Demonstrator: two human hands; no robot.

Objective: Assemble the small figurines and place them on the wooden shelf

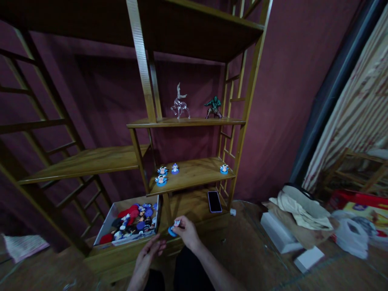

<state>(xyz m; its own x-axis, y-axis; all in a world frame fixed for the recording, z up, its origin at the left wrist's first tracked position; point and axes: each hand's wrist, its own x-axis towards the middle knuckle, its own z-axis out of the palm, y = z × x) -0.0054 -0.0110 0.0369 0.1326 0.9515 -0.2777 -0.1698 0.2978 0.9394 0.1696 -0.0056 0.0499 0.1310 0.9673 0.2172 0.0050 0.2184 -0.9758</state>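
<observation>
My right hand [188, 232] pinches a small figurine [172, 230] with a white and pink body and a round blue base, low in front of the shelf unit. To its left, my left hand [149, 252] holds nothing, its fingers stretched out near the box's corner. An open box [104, 222] on the lowest board is full of mixed small figures, with red, blue, purple and black parts. Above, on the small shelf [197, 171], blue-based figurines [161, 180] stand at the left beside a purple one [175, 168]. Another blue-based figurine [224, 169] is at the right end.
A phone [214, 201] lies on the lower board at the right. Higher up stand a clear glass deer [180, 106] and a dark green figure [214, 107]. White boxes [280, 234], cloth [303, 210] and a plastic bag [351, 236] lie on the floor to the right.
</observation>
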